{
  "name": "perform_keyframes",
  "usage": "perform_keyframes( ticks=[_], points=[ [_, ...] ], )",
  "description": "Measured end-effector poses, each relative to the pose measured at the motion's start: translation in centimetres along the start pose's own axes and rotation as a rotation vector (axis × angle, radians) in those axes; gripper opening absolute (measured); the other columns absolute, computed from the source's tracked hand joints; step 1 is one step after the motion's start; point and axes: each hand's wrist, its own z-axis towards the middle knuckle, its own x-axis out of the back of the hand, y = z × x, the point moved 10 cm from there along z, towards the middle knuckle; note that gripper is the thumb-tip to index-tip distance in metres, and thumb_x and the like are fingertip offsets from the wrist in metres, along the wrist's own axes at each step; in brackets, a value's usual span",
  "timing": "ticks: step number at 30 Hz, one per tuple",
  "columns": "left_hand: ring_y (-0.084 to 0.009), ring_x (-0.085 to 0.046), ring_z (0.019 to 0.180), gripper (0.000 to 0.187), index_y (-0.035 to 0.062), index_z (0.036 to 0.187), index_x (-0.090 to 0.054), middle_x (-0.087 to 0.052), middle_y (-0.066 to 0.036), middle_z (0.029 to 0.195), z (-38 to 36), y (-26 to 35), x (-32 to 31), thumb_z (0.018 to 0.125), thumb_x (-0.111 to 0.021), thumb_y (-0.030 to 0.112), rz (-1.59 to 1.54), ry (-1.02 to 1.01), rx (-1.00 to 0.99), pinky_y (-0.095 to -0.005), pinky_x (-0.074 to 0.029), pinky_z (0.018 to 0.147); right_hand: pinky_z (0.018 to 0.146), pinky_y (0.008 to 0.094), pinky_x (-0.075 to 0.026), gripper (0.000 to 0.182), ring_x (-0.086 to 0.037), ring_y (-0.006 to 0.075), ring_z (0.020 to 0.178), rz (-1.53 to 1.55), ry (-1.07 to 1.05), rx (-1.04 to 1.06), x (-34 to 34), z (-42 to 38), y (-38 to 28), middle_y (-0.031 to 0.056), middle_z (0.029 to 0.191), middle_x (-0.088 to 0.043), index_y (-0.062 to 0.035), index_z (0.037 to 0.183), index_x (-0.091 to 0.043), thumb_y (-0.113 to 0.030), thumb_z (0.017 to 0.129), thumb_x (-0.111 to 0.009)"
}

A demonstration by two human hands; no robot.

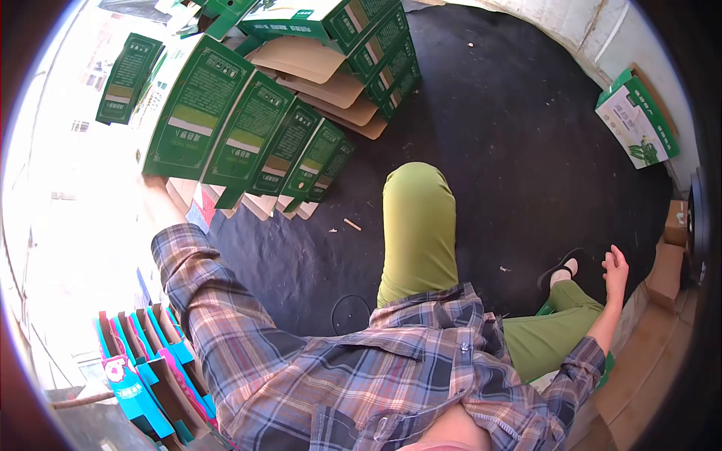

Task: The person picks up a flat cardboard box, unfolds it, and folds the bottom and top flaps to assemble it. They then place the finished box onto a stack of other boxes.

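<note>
here your left hand (154,197) is reaching to the green boxes (248,135), grip washed out; your right hand (615,267) is hanging spread, empty.

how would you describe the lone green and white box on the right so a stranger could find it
Start at the black floor mat and follow it to its far right edge by the pale wall. The green and white box lies there alone and tilted, far from the leaning row of green boxes on the left.

This looks like a small packing workshop or storeroom. Flat green cartons (248,135) lean in a row at upper left, blue cartons (139,368) stand at lower left, and all rest on a dark floor mat (511,135).
</note>
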Motion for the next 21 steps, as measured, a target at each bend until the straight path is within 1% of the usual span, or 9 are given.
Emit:
perform_keyframes(
  ticks=[2, 3, 8, 11, 17, 18, 19, 20, 21],
  points=[
    [-0.0235, -0.042, 0.125, 0.051, 0.0142, 0.133, -0.047, -0.047, -0.006, 0.137, -0.4, -0.9, 0.6, 0.094, -0.034, 0.045, 0.154, 0.027, 0.016, -0.0463, -0.034, 0.102, 0.053, 0.0198, -0.038, 0.039, -0.056, 0.0057, 0.078, 0.028, 0.024, 0.010, 1.0, 0.0, 0.1, -0.0016, 0.098, -0.062, -0.0107, 0.128, -0.055, -0.022, 0.090, -0.058],
    [-0.0242, -0.043, 0.125, 0.051, 0.0140, 0.133, -0.047, -0.047, -0.007, 0.136, -0.3, -0.9, 0.3, 0.094, -0.035, 0.045, 0.036, 0.012, 0.019, -0.0475, -0.035, 0.101, 0.053, 0.0198, -0.038, 0.039, -0.056, 0.0057, 0.078, 0.025, 0.029, 0.005, 1.5, -0.1, 0.3, -0.0016, 0.098, -0.062, -0.0107, 0.128, -0.055, -0.022, 0.090, -0.058],
    [-0.0277, -0.047, 0.120, 0.053, 0.0131, 0.130, -0.049, -0.050, -0.010, 0.132, 0.2, 0.1, 0.5, 0.093, -0.037, 0.048, -0.014, 0.013, -0.002, -0.0537, -0.040, 0.096, 0.058, 0.0208, -0.039, 0.038, -0.057, 0.0062, 0.081, 0.032, 0.133, -0.026, 5.2, -0.6, 2.6, -0.0029, 0.100, -0.062, -0.0143, 0.128, -0.056, -0.026, 0.091, -0.058],
    [-0.0293, -0.052, 0.113, 0.058, 0.0097, 0.131, -0.048, -0.052, -0.010, 0.130, 8.5, -1.5, 5.4, 0.089, -0.046, 0.051, -0.031, -0.033, -0.033, -0.0572, -0.045, 0.089, 0.060, 0.0205, -0.039, 0.038, -0.057, 0.0058, 0.082, 0.030, 0.172, -0.070, 7.2, -1.1, 5.1, -0.0029, 0.102, -0.063, -0.0153, 0.127, -0.057, -0.027, 0.091, -0.058],
    [-0.0273, -0.054, 0.110, 0.051, 0.0082, 0.128, -0.051, -0.054, -0.010, 0.127, 5.3, 0.5, 4.1, 0.090, -0.048, 0.043, 0.284, -0.030, -0.184, -0.0517, -0.046, 0.089, 0.054, 0.0198, -0.040, 0.037, -0.058, 0.0055, 0.076, 0.133, 0.256, -0.158, 9.9, -4.4, 11.8, -0.0010, 0.098, -0.064, -0.0167, 0.125, -0.058, -0.026, 0.089, -0.060],
    [-0.0269, -0.054, 0.110, 0.050, 0.0079, 0.127, -0.051, -0.055, -0.010, 0.126, 5.3, 1.1, 3.5, 0.090, -0.048, 0.041, 0.377, -0.022, -0.232, -0.0508, -0.047, 0.089, 0.060, 0.0218, -0.046, 0.037, -0.060, 0.0081, 0.079, 0.139, 0.246, -0.163, 9.8, -5.5, 13.0, 0.0004, 0.098, -0.064, -0.0130, 0.124, -0.058, -0.024, 0.089, -0.061],
    [-0.0266, -0.055, 0.109, 0.049, 0.0077, 0.127, -0.052, -0.055, -0.010, 0.126, 4.9, 1.8, 2.7, 0.090, -0.049, 0.040, 0.474, -0.006, -0.283, -0.0499, -0.047, 0.089, 0.069, 0.0258, -0.051, 0.038, -0.062, 0.0124, 0.084, 0.223, 0.286, -0.047, 9.9, -5.3, 16.4, 0.0029, 0.101, -0.065, -0.0083, 0.123, -0.058, -0.022, 0.088, -0.061],
    [-0.0263, -0.055, 0.109, 0.047, 0.0074, 0.126, -0.053, -0.056, -0.010, 0.125, 4.4, 2.5, 1.8, 0.091, -0.049, 0.039, 0.570, 0.021, -0.336, -0.0489, -0.047, 0.089, 0.077, 0.0284, -0.051, 0.037, -0.063, 0.0148, 0.089, 0.054, 0.333, -0.025, 10.2, -6.8, 17.1, 0.0078, 0.103, -0.067, -0.0040, 0.120, -0.060, -0.020, 0.087, -0.062],
    [-0.0259, -0.055, 0.108, 0.046, 0.0072, 0.126, -0.053, -0.056, -0.010, 0.125, 4.1, 3.1, 0.9, 0.091, -0.049, 0.037, 0.654, 0.054, -0.387, -0.0480, -0.047, 0.088, 0.078, 0.0298, -0.051, 0.034, -0.064, 0.0166, 0.088, -0.131, 0.403, -0.056, 10.2, -8.5, 17.3, 0.0115, 0.101, -0.068, -0.0026, 0.116, -0.063, -0.018, 0.085, -0.062]
  ],
)
